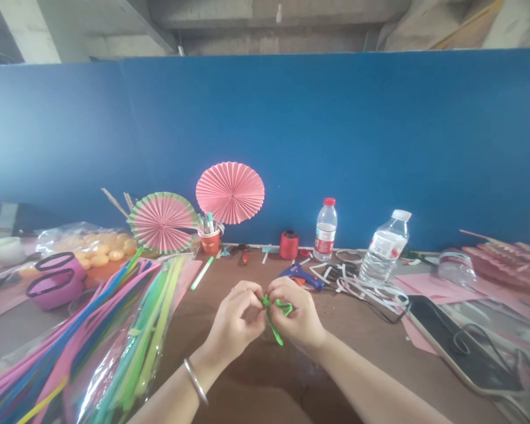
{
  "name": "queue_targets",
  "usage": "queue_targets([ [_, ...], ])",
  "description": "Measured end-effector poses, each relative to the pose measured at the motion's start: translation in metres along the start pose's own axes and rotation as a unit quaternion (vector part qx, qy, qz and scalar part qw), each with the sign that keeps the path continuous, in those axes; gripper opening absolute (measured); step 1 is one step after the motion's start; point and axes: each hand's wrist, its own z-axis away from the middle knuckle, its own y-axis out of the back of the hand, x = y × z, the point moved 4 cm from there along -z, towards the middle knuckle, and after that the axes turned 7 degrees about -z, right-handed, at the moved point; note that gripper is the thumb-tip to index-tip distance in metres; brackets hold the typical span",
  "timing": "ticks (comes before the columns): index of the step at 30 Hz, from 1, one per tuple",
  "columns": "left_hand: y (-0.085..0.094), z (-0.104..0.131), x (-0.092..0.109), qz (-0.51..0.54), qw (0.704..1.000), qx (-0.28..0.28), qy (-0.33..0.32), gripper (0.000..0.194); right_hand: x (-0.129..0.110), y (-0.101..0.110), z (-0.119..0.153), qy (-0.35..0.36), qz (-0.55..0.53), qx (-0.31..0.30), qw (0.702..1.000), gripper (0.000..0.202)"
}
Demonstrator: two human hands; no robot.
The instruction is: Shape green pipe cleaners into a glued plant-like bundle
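A bright green strip (274, 331), bent into loops, is pinched between my two hands over the middle of the brown table. My left hand (241, 312), with a silver bangle on its wrist, closes thumb and fingertips on the left side of it. From the right, my right hand (297, 312) is closed on it too, and a green loop shows among those fingers. One loose end hangs below the hands. Fingers partly hide the strip, so its exact kind and full shape cannot be made out.
Colourful long strips (150, 330) in clear plastic fill the left. Behind stand pleated paper fans (230, 193), a cup of pens (209, 241), a red spool (289, 245) and plastic bottles (324, 235). A blue glue gun (301, 274), white cords (371, 292) and a phone-like slab (463, 347) lie rightward.
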Motion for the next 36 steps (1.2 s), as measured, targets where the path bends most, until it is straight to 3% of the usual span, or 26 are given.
queue_targets([
  [12, 0.001, -0.001, -0.004, -0.008, 1.0, -0.008, 0.004, 0.019, -0.001, 0.003, -0.004, -0.041, -0.034, -0.033, 0.998, 0.014],
  [14, 0.003, -0.002, -0.004, -0.008, 1.0, -0.002, 0.011, 0.019, 0.001, 0.003, -0.005, -0.067, -0.053, -0.045, 0.995, 0.013],
  [20, 0.002, -0.002, -0.008, -0.003, 0.999, -0.014, 0.029, 0.019, 0.012, 0.003, -0.002, -0.168, -0.043, -0.004, 0.985, 0.014],
  [36, 0.003, -0.003, -0.005, 0.033, 0.997, -0.063, 0.03, 0.021, 0.004, -0.002, -0.005, -0.14, 0.017, -0.106, 0.984, 0.011],
])
